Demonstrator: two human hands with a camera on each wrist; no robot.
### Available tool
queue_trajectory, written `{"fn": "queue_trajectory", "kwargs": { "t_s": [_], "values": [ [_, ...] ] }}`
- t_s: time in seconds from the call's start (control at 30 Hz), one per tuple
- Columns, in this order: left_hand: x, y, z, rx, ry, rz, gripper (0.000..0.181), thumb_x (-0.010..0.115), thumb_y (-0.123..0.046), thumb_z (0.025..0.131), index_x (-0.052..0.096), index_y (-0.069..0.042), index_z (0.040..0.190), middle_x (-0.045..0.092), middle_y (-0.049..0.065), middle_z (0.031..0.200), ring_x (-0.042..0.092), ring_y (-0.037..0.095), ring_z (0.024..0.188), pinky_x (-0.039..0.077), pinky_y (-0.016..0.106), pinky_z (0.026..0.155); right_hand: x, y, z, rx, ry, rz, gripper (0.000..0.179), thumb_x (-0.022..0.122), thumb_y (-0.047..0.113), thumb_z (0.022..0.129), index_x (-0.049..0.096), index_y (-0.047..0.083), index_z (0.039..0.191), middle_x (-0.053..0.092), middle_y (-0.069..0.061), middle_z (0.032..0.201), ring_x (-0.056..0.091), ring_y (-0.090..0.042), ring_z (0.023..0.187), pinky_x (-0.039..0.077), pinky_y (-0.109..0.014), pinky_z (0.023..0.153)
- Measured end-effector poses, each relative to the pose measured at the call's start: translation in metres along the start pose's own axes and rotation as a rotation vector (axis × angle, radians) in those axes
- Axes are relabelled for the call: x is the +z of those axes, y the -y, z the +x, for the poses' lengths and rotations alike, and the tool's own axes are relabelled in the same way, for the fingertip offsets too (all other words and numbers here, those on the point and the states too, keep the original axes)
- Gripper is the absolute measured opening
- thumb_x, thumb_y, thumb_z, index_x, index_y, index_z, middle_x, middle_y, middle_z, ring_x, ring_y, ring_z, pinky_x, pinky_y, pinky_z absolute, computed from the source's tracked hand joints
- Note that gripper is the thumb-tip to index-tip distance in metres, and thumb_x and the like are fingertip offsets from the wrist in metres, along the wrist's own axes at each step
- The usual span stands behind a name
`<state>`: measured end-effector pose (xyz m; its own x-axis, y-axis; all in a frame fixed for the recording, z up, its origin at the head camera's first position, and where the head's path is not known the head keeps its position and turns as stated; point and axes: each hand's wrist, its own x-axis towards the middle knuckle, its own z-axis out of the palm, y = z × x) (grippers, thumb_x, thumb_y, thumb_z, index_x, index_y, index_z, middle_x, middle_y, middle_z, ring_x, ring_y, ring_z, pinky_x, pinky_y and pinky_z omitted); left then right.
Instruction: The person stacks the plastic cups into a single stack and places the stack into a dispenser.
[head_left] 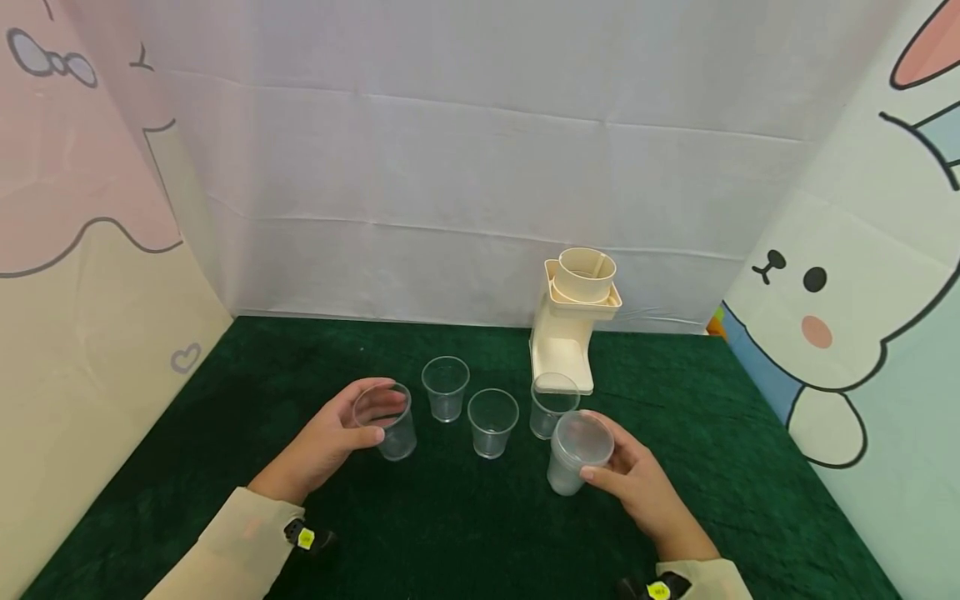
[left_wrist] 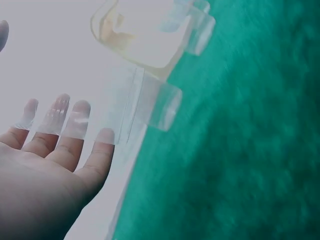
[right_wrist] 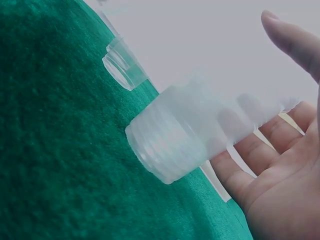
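Observation:
My left hand (head_left: 330,437) holds a clear plastic cup (head_left: 397,437), thumb at the near side of the rim and fingers behind the wall. Through the cup, the fingertips (left_wrist: 80,112) show in the left wrist view. On the right, my right hand (head_left: 637,483) grips a stack of nested plastic cups (head_left: 567,467), the thumb across its front near the top. Several stacked rims or bases show as rings on this stack (right_wrist: 160,140) in the right wrist view. Between the hands stand single clear cups: a back one (head_left: 446,400), a middle one (head_left: 491,433) and a right one (head_left: 543,419).
Behind the right-hand cup stands a cream plastic stand (head_left: 566,350) with a round open cylinder (head_left: 583,287) on top. Dark green cloth (head_left: 450,533) covers the table. A white curtain (head_left: 450,183) rises at the back, with printed panels on both sides.

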<state>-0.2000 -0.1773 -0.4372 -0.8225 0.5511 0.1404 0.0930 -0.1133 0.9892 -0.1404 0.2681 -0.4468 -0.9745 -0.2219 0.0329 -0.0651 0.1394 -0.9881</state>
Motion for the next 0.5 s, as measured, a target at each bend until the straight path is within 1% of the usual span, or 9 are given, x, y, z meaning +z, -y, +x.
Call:
{"fn": "queue_trajectory", "kwargs": {
  "t_s": [0.07, 0.2, 0.43, 0.5],
  "values": [
    [0.003, -0.005, 0.001, 0.004, 0.019, -0.013, 0.057, 0.055, -0.001, 0.101, 0.035, -0.006, 0.154, 0.045, 0.02, 0.153, 0.048, 0.025, 0.14, 0.044, 0.037, 0.111, 0.0, 0.0, 0.0, 0.001, -0.001, 0.001, 0.067, 0.07, 0.007, 0.096, 0.04, 0.009, 0.157, 0.044, -0.017, 0.153, 0.055, -0.017, 0.128, 0.05, -0.029, 0.099],
    [0.01, -0.015, 0.004, 0.022, 0.048, -0.017, 0.058, 0.057, 0.0, 0.1, 0.035, -0.004, 0.154, 0.045, 0.021, 0.151, 0.048, 0.028, 0.14, 0.043, 0.038, 0.113, 0.0, 0.0, 0.0, 0.001, 0.0, 0.003, 0.068, 0.07, 0.007, 0.097, 0.039, 0.009, 0.157, 0.043, -0.017, 0.153, 0.055, -0.017, 0.128, 0.05, -0.029, 0.099],
    [0.018, -0.028, 0.008, 0.068, 0.09, 0.008, 0.06, 0.062, -0.001, 0.098, 0.036, -0.002, 0.153, 0.046, 0.021, 0.15, 0.047, 0.031, 0.139, 0.039, 0.042, 0.115, 0.001, 0.002, -0.001, -0.004, 0.006, 0.01, 0.068, 0.07, 0.006, 0.096, 0.039, 0.008, 0.157, 0.043, -0.019, 0.153, 0.055, -0.018, 0.128, 0.051, -0.029, 0.099],
    [0.021, -0.032, 0.01, 0.068, 0.102, 0.016, 0.062, 0.064, -0.002, 0.098, 0.036, -0.001, 0.153, 0.046, 0.021, 0.15, 0.047, 0.03, 0.139, 0.038, 0.044, 0.116, 0.001, 0.002, -0.001, -0.01, 0.009, 0.016, 0.069, 0.07, 0.005, 0.096, 0.038, 0.007, 0.157, 0.042, -0.02, 0.153, 0.054, -0.02, 0.128, 0.051, -0.029, 0.099]
  ]
}}
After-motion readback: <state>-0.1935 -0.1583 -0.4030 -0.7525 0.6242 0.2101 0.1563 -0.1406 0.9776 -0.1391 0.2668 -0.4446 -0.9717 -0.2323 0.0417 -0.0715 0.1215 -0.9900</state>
